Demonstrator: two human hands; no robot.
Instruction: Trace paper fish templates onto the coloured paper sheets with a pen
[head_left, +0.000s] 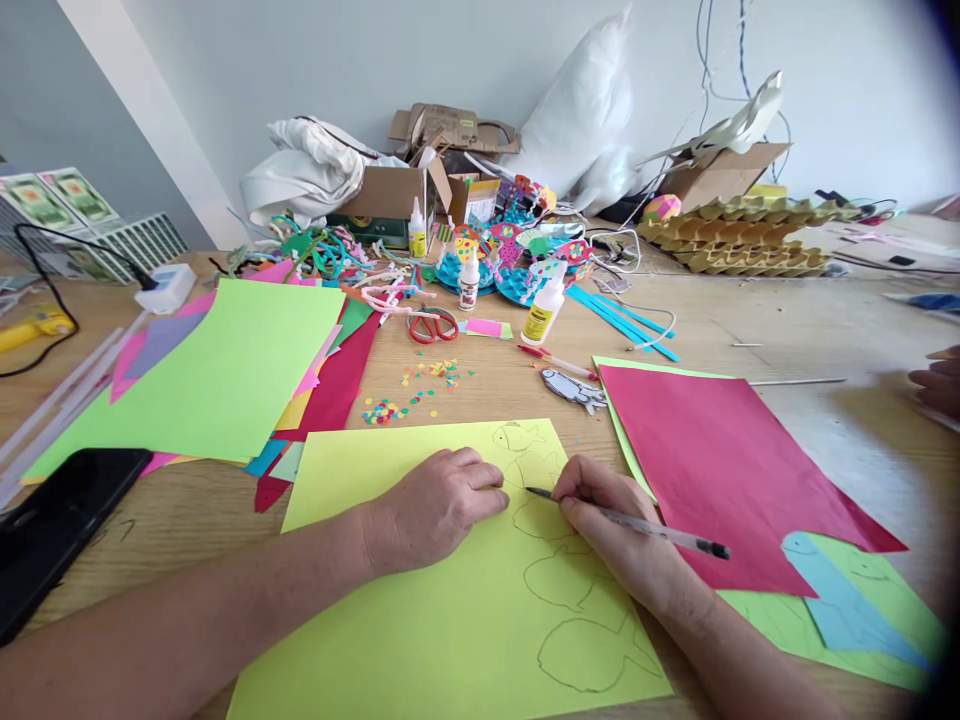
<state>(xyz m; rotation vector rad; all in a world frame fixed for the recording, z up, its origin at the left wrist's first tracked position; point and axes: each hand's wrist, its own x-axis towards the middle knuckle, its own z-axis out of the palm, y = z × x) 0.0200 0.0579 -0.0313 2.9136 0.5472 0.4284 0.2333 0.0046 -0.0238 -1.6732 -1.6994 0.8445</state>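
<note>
A yellow-green sheet of paper (390, 640) lies in front of me, with several fish outlines drawn down its right side. In my right hand (622, 530) is a clear pen with a black cap end (660, 530); its tip touches the paper at the second fish outline from the top. My left hand (442, 505) rests on the sheet just left of that outline, fingers curled in and pressed down. The undersides of those fingers are hidden. The top fish drawing (517, 437) has an eye and a curved gill line.
Coloured sheets (210, 370) and a black phone (67, 520) lie at left; red paper (735, 470) at right. Beyond are a paper fish (571, 388), red scissors (433, 325), glue bottles (543, 310), confetti (390, 410) and egg trays (727, 240). Another person's hand (937, 385) shows at far right.
</note>
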